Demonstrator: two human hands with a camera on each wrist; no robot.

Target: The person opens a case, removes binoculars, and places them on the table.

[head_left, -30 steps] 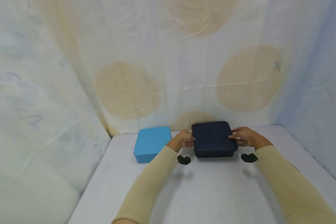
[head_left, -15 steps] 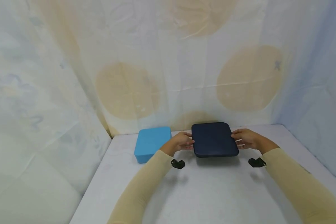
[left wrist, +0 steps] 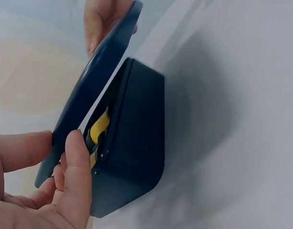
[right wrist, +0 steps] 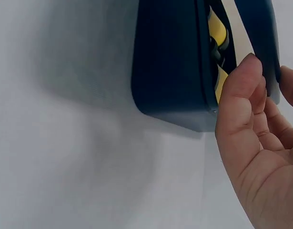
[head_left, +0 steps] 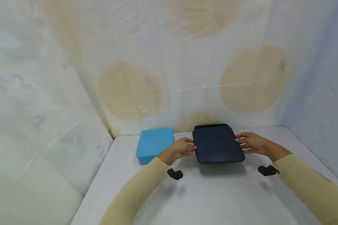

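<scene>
Change: we see the lid [head_left: 218, 145] now raised clear of the box [left wrist: 136, 143], where it sat closed a second ago | left hand [head_left: 182, 148] and right hand [head_left: 252, 143] pinch its side edges | yellow contents [right wrist: 217, 29] exposed | blue box [head_left: 153, 143] just left.

No words, numbers, labels or signs could be read anywhere. The dark blue lid [head_left: 217, 144], the dark blue box [left wrist: 136, 148] and the light blue box [head_left: 154, 143] were all plain.
</scene>
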